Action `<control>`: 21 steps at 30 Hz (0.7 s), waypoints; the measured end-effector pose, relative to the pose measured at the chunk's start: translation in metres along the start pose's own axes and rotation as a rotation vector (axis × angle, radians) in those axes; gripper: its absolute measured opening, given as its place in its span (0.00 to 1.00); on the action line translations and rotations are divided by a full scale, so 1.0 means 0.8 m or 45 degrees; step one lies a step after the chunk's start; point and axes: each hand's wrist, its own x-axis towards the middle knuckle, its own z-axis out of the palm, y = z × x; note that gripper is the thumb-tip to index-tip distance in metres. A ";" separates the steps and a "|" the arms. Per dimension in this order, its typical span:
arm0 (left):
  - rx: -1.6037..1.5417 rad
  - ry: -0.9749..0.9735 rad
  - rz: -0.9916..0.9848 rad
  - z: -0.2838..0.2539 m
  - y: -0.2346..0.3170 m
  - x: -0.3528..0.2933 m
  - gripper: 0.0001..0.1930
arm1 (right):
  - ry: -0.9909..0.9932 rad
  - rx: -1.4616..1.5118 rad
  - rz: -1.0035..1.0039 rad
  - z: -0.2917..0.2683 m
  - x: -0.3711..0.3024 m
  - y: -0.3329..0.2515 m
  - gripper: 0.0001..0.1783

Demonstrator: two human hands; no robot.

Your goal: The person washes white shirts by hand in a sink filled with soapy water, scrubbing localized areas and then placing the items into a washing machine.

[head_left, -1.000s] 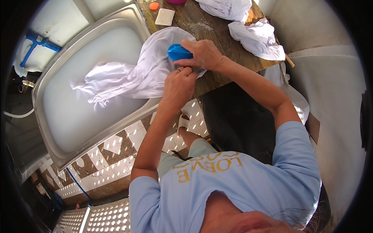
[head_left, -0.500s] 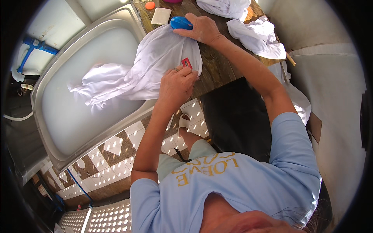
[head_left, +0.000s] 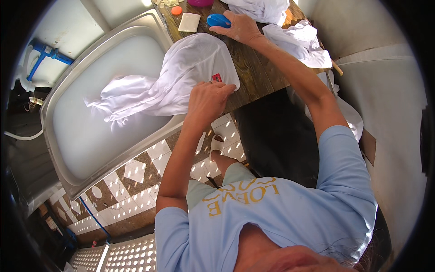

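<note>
A wet white cloth (head_left: 181, 68) with a small red label (head_left: 217, 78) lies partly on the wooden table and trails down into the basin. My left hand (head_left: 208, 98) is closed on the cloth's near edge, just below the label. Beyond the cloth's far edge, my right hand (head_left: 242, 28) grips a blue oval scrub brush (head_left: 218, 20), apart from the fabric. Its bristles cannot be made out. To the left of the brush sits a white bar of soap (head_left: 189, 22).
A large pale basin (head_left: 56, 147) of cloudy water stands at the left. On the wooden table (head_left: 263, 77) are an orange disc (head_left: 176, 10), a purple container (head_left: 200, 2) and white cloths (head_left: 301, 43). Blue pipes (head_left: 50, 53) run along the left wall.
My right hand has lifted the brush off the cloth and moved slightly right. The cloth's far end now lies free of it. My left hand stays at the near edge, fingers shifted right.
</note>
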 end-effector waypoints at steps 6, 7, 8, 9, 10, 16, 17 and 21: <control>0.011 0.049 -0.031 -0.008 -0.010 -0.007 0.07 | -0.159 0.132 -0.287 0.005 -0.069 -0.086 0.29; 0.001 0.026 -0.033 -0.006 -0.008 -0.006 0.07 | -0.049 0.127 -0.273 0.009 -0.056 -0.068 0.30; -0.009 0.003 -0.036 -0.005 -0.007 -0.004 0.08 | 0.061 0.120 -0.260 0.013 -0.040 -0.048 0.30; -0.017 -0.020 -0.040 -0.002 -0.004 -0.003 0.08 | 0.056 -0.027 -0.123 0.013 -0.021 -0.023 0.30; -0.027 -0.019 -0.020 0.002 0.003 0.000 0.08 | 0.053 -0.174 0.021 0.008 -0.003 0.007 0.30; 0.013 0.007 -0.071 -0.009 -0.015 -0.009 0.08 | -0.089 0.123 -0.243 0.002 -0.043 -0.085 0.31; 0.005 0.005 -0.072 -0.011 -0.010 -0.009 0.08 | -0.146 0.101 -0.271 0.007 -0.060 -0.092 0.31; -0.009 -0.035 0.007 -0.008 -0.001 -0.001 0.08 | -0.072 0.132 0.018 0.012 -0.021 -0.037 0.32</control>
